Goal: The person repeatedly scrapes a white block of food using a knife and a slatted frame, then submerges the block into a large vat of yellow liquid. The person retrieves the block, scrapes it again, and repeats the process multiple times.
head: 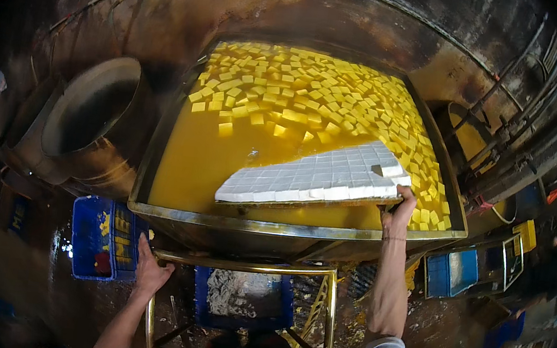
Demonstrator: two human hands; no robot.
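Observation:
My right hand (399, 209) grips the right end of a board (305, 205) that carries a slab of white blocks, likely tofu (319, 170), cut in a grid. The board is tilted over the front of a large metal vat (298, 228) of yellow-orange liquid. One small gap shows in the grid near its right end. Many yellow blocks (287, 86) lie in the liquid, mostly at the back and right. With its fingers apart, my left hand (150, 268) hangs outside the vat, between a blue crate and a metal frame, holding nothing.
An empty-topped metal frame (246, 266) stands before me, with a blue tub (200, 293) beneath it. The blue crate (88, 235) is at the left. Large round vats (127, 107) stand left of the tank. Pipes (512, 107) and a light-blue tub (431, 274) are at the right.

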